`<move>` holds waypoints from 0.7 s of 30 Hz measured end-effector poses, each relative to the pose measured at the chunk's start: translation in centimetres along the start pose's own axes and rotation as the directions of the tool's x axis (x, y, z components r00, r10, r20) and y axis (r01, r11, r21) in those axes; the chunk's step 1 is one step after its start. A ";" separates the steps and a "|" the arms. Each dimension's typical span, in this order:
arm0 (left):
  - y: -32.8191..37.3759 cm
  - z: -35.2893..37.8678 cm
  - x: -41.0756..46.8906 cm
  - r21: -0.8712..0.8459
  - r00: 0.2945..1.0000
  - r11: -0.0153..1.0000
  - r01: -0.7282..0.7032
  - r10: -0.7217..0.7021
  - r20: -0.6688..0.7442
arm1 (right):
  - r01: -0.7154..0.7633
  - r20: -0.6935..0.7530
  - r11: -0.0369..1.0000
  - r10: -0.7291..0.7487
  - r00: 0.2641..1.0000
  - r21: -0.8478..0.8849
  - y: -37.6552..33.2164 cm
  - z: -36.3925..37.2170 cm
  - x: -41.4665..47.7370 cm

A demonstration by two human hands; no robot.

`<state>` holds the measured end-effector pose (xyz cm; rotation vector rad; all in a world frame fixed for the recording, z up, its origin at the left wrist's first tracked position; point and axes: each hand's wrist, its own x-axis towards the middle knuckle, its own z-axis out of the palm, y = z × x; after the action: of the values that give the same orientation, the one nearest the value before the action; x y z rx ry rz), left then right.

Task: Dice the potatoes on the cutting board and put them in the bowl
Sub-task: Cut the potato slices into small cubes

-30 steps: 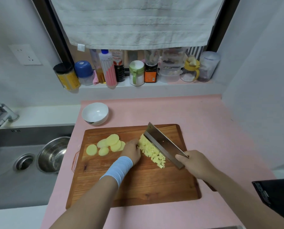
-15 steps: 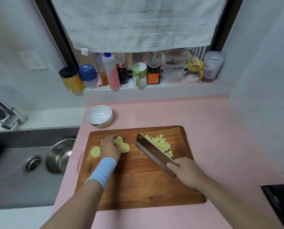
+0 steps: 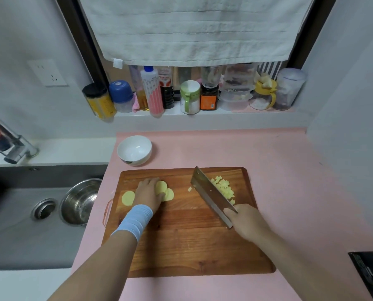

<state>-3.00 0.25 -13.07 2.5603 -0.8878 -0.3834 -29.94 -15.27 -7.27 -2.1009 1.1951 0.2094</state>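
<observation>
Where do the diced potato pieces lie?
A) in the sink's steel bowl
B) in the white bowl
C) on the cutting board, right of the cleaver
C: the diced potato sits piled on the cutting board, just right of the cleaver; the white bowl holds nothing.

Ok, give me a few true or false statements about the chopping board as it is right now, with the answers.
1. The white bowl holds no potato. True.
2. The diced potato lies left of the cleaver. False: the pile is on its right, with only one stray bit on the left.
3. The right hand grips the cleaver. True.
4. The white bowl stands on the cutting board. False: it stands on the pink counter behind the board.
5. The left hand rests on round potato slices. True.
</observation>
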 end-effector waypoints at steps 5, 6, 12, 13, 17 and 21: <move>-0.2 -0.2 -0.4 0.025 0.999 0.999 -0.037 0.037 0.008 | 0.046 0.006 0.997 -0.046 0.999 0.062 -0.8 0.8 -0.5; -0.2 -0.2 -0.6 0.021 0.999 0.999 -0.048 0.047 0.011 | 0.055 0.002 0.997 -0.055 0.998 0.060 -1.2 1.0 -0.7; -0.4 0.8 -4.0 -0.075 0.970 0.976 -0.203 0.211 0.123 | 0.097 -0.004 0.995 -0.097 0.995 0.028 -2.7 2.3 -2.0; -0.4 1.2 -4.8 -0.064 0.957 0.964 -0.257 0.263 0.123 | 0.101 -0.004 0.995 -0.101 0.995 0.018 -2.8 2.5 -2.1; -0.5 2.6 -6.9 0.031 0.951 0.952 -0.303 0.304 -0.051 | 0.124 -0.017 0.992 -0.125 0.992 -0.035 -3.2 2.8 -2.7; 0.0 2.0 -6.5 0.013 0.988 0.989 -0.149 0.149 -0.028 | 0.128 -0.032 0.989 -0.131 0.991 -0.074 -3.2 3.0 -2.9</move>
<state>-8.70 3.89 -14.02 2.4826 -1.0652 -0.2972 -28.37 -10.31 -6.56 -2.2448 1.0814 0.1569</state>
